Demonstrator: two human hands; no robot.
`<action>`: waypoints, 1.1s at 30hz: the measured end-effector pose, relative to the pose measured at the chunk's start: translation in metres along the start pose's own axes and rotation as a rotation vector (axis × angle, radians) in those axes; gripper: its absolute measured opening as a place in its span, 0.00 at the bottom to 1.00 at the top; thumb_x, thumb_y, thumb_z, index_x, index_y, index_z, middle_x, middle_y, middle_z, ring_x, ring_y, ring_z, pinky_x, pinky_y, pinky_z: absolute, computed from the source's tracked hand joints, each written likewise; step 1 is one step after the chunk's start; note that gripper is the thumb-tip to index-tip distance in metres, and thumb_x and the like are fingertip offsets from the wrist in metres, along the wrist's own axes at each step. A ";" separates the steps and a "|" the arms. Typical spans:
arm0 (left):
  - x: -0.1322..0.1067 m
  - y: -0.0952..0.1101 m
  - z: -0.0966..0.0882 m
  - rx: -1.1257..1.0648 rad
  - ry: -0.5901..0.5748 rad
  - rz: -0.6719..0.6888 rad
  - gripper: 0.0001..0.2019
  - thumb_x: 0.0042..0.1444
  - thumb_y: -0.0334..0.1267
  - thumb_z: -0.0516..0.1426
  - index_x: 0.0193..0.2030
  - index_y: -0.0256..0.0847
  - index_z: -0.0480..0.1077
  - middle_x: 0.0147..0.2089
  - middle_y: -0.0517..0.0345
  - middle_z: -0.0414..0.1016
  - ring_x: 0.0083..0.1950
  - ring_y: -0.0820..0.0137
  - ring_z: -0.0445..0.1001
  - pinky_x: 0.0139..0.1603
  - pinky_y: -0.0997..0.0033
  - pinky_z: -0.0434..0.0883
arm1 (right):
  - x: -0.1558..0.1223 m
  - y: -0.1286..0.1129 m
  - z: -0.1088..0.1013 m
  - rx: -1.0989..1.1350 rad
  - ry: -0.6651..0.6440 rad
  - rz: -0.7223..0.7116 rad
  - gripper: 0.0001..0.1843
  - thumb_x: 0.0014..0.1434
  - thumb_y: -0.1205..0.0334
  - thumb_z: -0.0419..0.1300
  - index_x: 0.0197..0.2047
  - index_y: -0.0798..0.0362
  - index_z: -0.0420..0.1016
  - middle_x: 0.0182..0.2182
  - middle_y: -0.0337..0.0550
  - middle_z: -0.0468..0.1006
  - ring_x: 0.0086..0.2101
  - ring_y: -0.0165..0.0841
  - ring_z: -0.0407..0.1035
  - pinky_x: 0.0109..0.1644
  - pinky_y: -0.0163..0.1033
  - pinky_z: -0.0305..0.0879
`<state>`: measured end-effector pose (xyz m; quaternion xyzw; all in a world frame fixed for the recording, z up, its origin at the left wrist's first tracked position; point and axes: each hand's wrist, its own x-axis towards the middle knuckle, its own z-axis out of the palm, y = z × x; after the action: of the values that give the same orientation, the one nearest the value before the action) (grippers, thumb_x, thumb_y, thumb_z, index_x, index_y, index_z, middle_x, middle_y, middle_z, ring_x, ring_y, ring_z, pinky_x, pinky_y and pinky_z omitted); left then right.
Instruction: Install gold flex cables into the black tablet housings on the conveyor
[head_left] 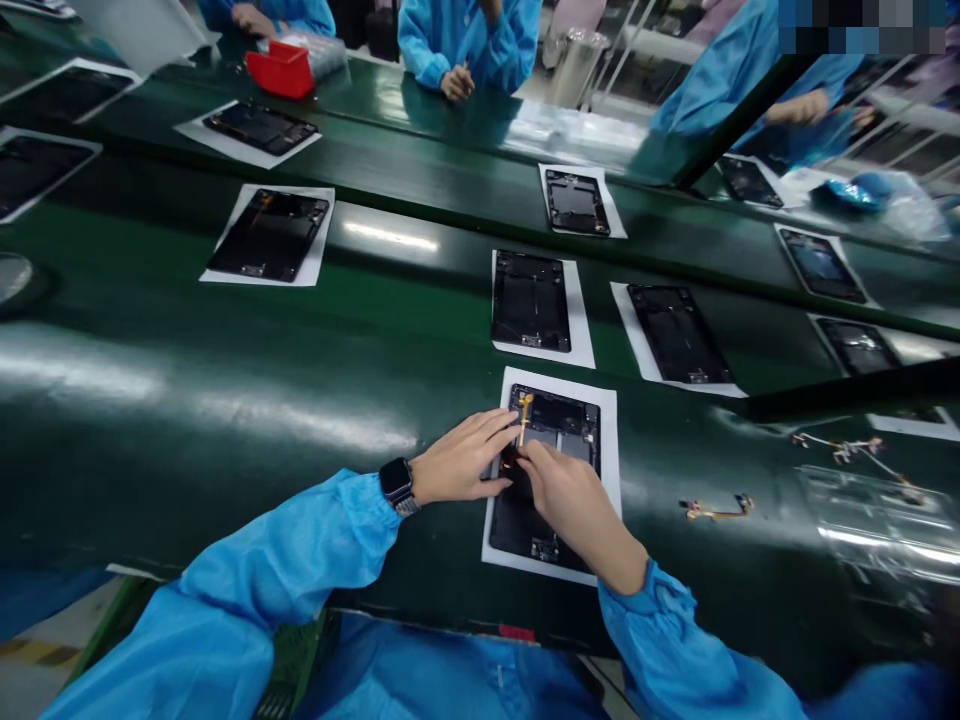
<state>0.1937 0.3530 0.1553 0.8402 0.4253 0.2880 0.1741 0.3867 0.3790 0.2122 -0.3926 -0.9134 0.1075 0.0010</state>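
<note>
An opened black tablet (559, 425) lies on a white sheet (611, 440) on the green conveyor belt right in front of me. A thin gold flex cable (523, 412) stands over its upper left part. My left hand (461, 460) rests on the tablet's left edge, fingers stretched toward the cable. My right hand (566, 495) lies over the tablet's middle, its fingertips pinched at the cable's lower end.
Several more opened tablets on white sheets, such as one (531, 300) just beyond mine, are spread over the belt (187, 400). Loose flex cables (716, 510) and clear plastic trays (877, 510) lie to the right. Other people in blue sleeves (465, 40) and a red bin (281, 70) are across the line.
</note>
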 end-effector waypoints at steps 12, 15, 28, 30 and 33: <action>0.001 -0.002 0.001 0.007 -0.022 -0.003 0.30 0.58 0.43 0.61 0.63 0.34 0.58 0.68 0.37 0.57 0.71 0.54 0.54 0.69 0.51 0.59 | -0.005 0.004 0.013 0.117 0.083 -0.026 0.11 0.67 0.70 0.46 0.45 0.54 0.68 0.37 0.48 0.78 0.33 0.37 0.74 0.34 0.37 0.66; 0.001 -0.002 0.001 0.010 -0.026 -0.007 0.30 0.57 0.43 0.62 0.63 0.34 0.59 0.68 0.37 0.57 0.71 0.54 0.54 0.69 0.51 0.59 | -0.005 0.004 0.015 0.164 0.092 -0.014 0.10 0.67 0.69 0.47 0.45 0.53 0.68 0.38 0.48 0.79 0.34 0.38 0.75 0.35 0.37 0.67; 0.002 -0.003 0.002 -0.026 -0.032 -0.019 0.29 0.58 0.43 0.62 0.62 0.35 0.59 0.69 0.38 0.57 0.71 0.55 0.54 0.68 0.50 0.59 | -0.013 0.006 0.022 0.296 0.200 -0.014 0.09 0.69 0.66 0.49 0.47 0.52 0.69 0.41 0.46 0.80 0.38 0.36 0.76 0.39 0.38 0.70; 0.003 -0.003 0.001 -0.044 -0.040 -0.028 0.29 0.57 0.43 0.62 0.62 0.36 0.59 0.69 0.38 0.56 0.71 0.55 0.53 0.68 0.50 0.59 | -0.012 0.006 0.023 0.246 0.214 -0.045 0.09 0.69 0.67 0.49 0.46 0.53 0.69 0.40 0.46 0.80 0.36 0.36 0.76 0.36 0.37 0.69; 0.003 -0.003 0.001 -0.060 -0.056 -0.036 0.29 0.57 0.43 0.62 0.63 0.37 0.59 0.69 0.39 0.56 0.71 0.54 0.53 0.69 0.50 0.58 | -0.011 0.005 0.023 0.130 0.198 -0.088 0.10 0.68 0.70 0.48 0.46 0.54 0.69 0.38 0.46 0.79 0.33 0.36 0.75 0.33 0.36 0.66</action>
<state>0.1943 0.3572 0.1543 0.8344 0.4266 0.2738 0.2164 0.3955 0.3701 0.1898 -0.3600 -0.9162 0.1272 0.1214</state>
